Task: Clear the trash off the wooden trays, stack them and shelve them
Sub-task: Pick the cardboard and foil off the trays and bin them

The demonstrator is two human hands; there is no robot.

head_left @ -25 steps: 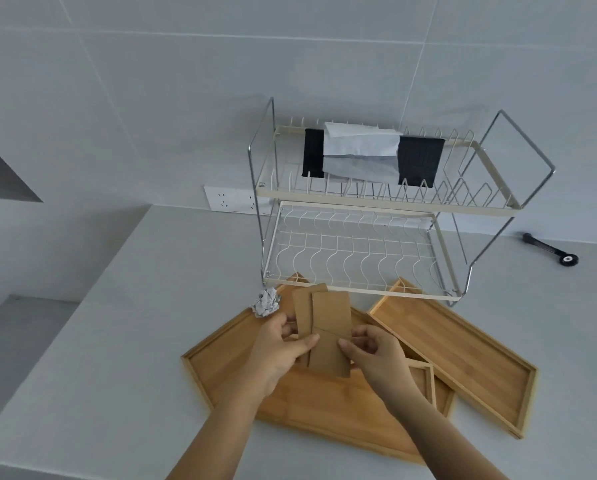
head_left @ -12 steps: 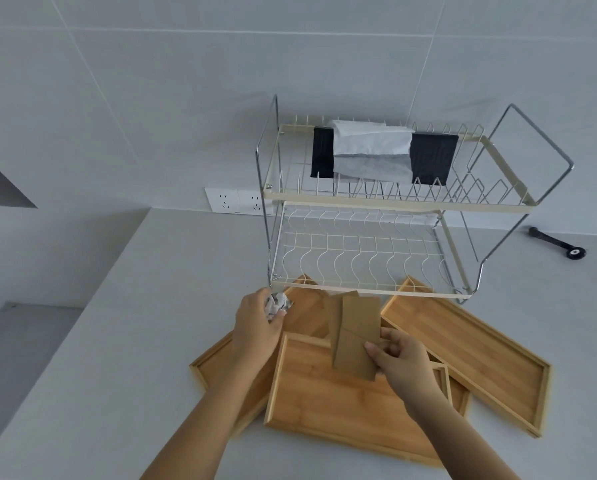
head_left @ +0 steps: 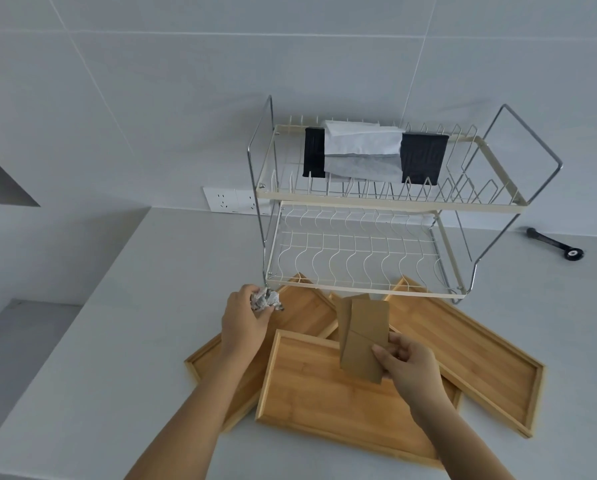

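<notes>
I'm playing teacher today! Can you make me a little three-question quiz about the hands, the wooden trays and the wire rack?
1. True or false: the left hand is closed around a crumpled ball of foil.
2. What does the right hand hold? A) a black cloth B) brown cardboard pieces C) a spoon
3. How many wooden trays can be seen on the counter?

Key
1. True.
2. B: the cardboard pieces are pinched at their lower edge.
3. Three: the front tray overlaps the left tray, and the right tray lies beside them, all below the wire rack.
</notes>
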